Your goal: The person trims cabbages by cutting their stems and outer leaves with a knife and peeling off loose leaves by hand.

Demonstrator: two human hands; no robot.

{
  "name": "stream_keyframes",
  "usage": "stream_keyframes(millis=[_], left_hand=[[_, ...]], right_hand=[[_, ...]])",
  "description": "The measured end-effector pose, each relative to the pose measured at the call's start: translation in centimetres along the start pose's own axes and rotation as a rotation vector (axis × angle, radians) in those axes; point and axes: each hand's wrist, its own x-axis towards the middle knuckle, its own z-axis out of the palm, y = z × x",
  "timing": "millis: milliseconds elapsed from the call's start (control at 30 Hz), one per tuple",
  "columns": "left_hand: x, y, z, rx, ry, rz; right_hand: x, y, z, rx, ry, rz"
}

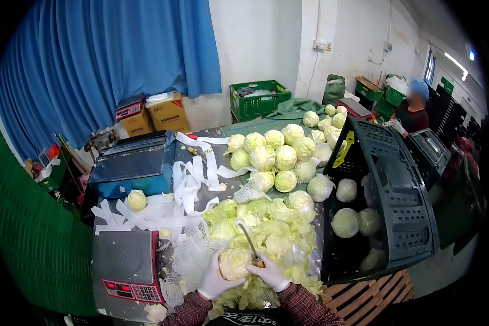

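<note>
My left hand (217, 278), in a white glove, is wrapped round the left side of a pale cabbage (234, 263) low in the middle of the view. My right hand (272, 273), gloved too, grips the handle of a knife (246, 238) whose curved blade points up and to the left. The knife handle is close beside the cabbage's right side. Loose green leaves (271, 228) lie beneath and beyond both hands. White net sleeves (193, 252) are heaped to the left of my left hand.
A scale (126, 267) stands at the left, behind it a blue box (130, 168). Many cabbages (285, 157) are piled at the back. A dark crate (402, 201) at the right holds several wrapped cabbages. Another person (413, 111) stands beyond it.
</note>
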Motion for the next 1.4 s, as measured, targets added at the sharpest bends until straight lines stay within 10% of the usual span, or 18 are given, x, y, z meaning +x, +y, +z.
stream_keyframes(millis=[100, 200, 767, 867, 933, 1100, 1233, 1400], left_hand=[[-0.6, -4.6, 2.8, -0.044, -0.028, -0.084], [-1.4, -7.4, 6.0, 0.117, 0.077, -0.094], [-1.7, -7.0, 7.1, 0.160, 0.126, -0.246], [-3.1, -5.5, 7.5, 0.241, 0.227, -0.025], [-3.0, -6.6, 7.4, 0.190, 0.230, -0.028], [-2.6, -6.2, 5.8, 0.145, 0.226, -0.029], [-2.4, -4.4, 1.0, -0.033, 0.116, -0.014], [-1.4, -3.1, -3.6, -1.308, -0.185, -0.180]], right_hand=[[-1.0, 2.3, -0.3, -0.746, 0.335, -0.519], [-4.4, 1.7, -0.2, -0.948, 0.282, -0.309], [-2.9, 4.3, 1.1, -1.291, 0.279, -0.360], [-0.2, 0.1, -1.3, -1.020, 0.785, -0.559], [-1.3, -2.7, -0.9, -0.858, 0.508, -0.178], [-1.8, 0.4, 3.2, -1.025, 0.461, -0.319], [0.1, 0.2, -0.3, -0.531, 0.527, -0.290], [3.6, 2.7, -5.5, -0.309, 0.408, -0.258]])
